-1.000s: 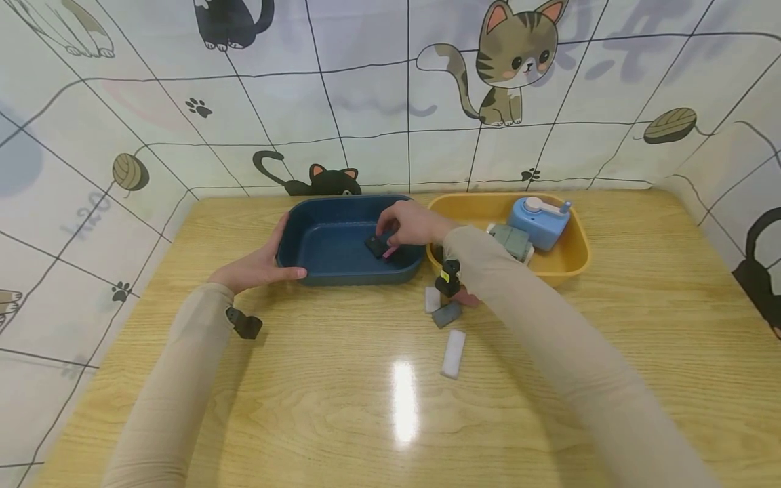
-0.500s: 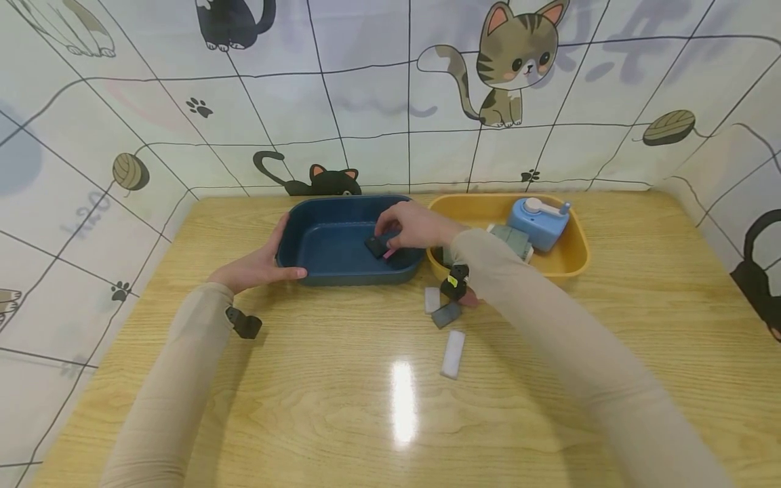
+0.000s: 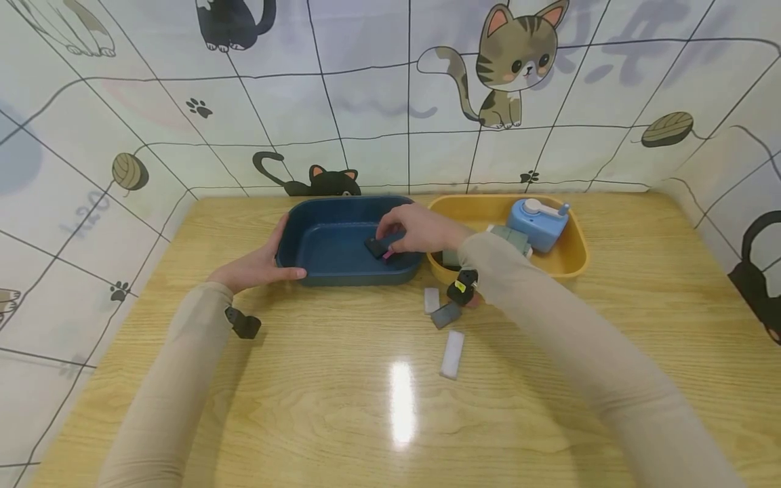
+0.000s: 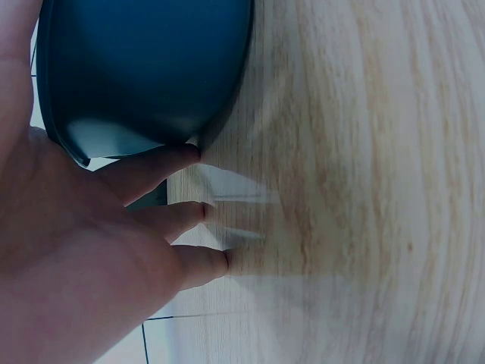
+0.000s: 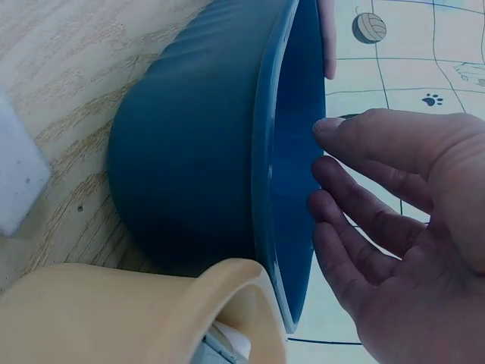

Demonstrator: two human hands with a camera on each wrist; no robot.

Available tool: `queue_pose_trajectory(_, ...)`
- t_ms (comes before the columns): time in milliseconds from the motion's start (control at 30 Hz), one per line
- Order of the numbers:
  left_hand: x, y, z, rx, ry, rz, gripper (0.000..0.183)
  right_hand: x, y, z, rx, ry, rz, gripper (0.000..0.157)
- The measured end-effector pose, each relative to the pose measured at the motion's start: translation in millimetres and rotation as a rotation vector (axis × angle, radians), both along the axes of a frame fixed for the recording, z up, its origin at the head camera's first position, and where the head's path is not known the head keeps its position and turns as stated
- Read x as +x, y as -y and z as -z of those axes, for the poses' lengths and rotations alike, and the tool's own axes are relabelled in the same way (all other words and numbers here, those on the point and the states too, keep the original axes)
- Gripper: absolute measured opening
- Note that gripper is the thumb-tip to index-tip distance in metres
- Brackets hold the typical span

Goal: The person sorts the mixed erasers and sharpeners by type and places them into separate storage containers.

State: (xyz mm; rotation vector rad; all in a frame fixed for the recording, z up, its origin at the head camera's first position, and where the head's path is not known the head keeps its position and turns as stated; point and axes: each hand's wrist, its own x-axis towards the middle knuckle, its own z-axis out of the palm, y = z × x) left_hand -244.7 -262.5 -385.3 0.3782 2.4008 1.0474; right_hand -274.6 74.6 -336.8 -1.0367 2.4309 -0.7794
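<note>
A dark blue bin [image 3: 329,244] stands on the table. My left hand [image 3: 256,268] rests against its left end, thumb along the front wall; in the left wrist view the fingers [image 4: 155,171] reach down beside the bin to the tabletop. My right hand [image 3: 417,229] is over the bin's right end, fingers slightly bent. Below its fingertips lie a small dark block [image 3: 374,248] and a narrow pink piece [image 3: 387,255], near the thumb tip. In the right wrist view the fingertips [image 5: 324,171] show nothing between them; the bin's wall hides its floor.
A yellow bin [image 3: 572,257] stands against the blue bin's right end, holding a blue crank pencil sharpener [image 3: 537,224] and grey-green pieces [image 3: 509,237]. In front lie a small white block [image 3: 431,301], a grey block [image 3: 446,316], a partly hidden pink block [image 3: 473,301] and a longer white block [image 3: 452,354].
My right wrist has shifted slightly to the right, while its fingertips remain over the dark block and pink piece. The left hand and both bins stay where they were.
</note>
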Motion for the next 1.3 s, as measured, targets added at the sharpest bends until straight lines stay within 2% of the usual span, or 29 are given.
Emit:
queue_pose_trajectory(300,2.2,-0.6,-3.0,0.004,0.005,0.0,0.115,8.4,-6.8,-4.9,-0.013,0.002,-0.02,0.028)
queue_pose_trajectory(633,2.0,0.9,0.0,0.004,-0.007,0.003,0.114,11.4,-14.5,-3.1,-0.055,-0.02,-0.03,0.024)
queue_pose_trajectory(900,2.3,-1.2,-1.6,0.009,-0.015,0.002,0.114,20.5,-21.8,-6.2,-0.029,0.007,0.001,0.027)
queue_pose_trajectory(1300,1.9,-0.6,-0.9,0.008,0.006,-0.005,0.115,31.3,-31.5,-5.7,-0.028,-0.034,-0.012,0.027)
